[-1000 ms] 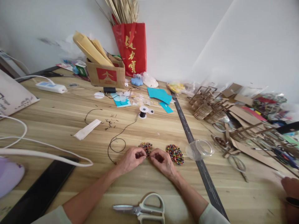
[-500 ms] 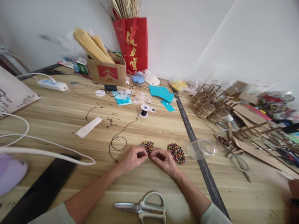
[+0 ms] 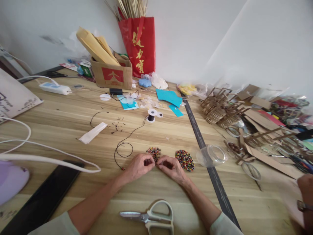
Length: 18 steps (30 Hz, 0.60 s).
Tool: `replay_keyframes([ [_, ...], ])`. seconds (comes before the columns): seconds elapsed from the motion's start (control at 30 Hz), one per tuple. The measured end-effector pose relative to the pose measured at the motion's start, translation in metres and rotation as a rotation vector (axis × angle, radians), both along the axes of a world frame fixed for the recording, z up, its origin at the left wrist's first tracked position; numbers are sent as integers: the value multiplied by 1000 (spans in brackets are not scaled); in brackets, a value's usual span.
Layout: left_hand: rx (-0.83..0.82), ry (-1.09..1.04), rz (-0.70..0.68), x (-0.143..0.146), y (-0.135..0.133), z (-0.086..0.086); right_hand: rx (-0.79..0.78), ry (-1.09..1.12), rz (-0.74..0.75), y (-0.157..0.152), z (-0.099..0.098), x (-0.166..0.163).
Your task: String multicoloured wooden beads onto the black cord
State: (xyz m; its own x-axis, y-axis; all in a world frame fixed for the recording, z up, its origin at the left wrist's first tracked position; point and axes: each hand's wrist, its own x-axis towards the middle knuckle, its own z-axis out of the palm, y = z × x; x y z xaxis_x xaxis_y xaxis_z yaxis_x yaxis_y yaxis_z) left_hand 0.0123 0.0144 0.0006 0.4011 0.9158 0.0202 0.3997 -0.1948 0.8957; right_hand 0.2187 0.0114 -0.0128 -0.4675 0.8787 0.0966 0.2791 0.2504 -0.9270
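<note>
My left hand [image 3: 141,166] and my right hand [image 3: 172,168] meet fingertip to fingertip, both closed in a pinch. What lies between the fingers is too small to make out. Just behind the fingertips is a small pile of multicoloured beads [image 3: 154,152]. A larger bead pile [image 3: 185,160] lies to the right of my right hand. Thin black cord [image 3: 124,143] runs from a spool [image 3: 151,115], loops on the table and reaches a few reddish beads [image 3: 123,168] beside my left wrist. Scissors with pale handles [image 3: 149,217] lie between my forearms.
A clear plastic container [image 3: 212,156] lies on its side at right, near woven baskets [image 3: 215,111] and clutter. Another person's hand [image 3: 305,187] is at the right edge. White cables [image 3: 49,160] cross a black slab [image 3: 46,195] at left. A cardboard box [image 3: 112,75] stands behind.
The other person's hand and wrist have come further into view at the right edge. My own hands stay pinched together in nearly the same place.
</note>
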Motion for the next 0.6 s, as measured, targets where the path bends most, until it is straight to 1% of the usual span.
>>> replay_keyframes([
  [0.6, -4, 24, -9, 0, 0, 1, -16, -15, 3, 1, -2, 0],
])
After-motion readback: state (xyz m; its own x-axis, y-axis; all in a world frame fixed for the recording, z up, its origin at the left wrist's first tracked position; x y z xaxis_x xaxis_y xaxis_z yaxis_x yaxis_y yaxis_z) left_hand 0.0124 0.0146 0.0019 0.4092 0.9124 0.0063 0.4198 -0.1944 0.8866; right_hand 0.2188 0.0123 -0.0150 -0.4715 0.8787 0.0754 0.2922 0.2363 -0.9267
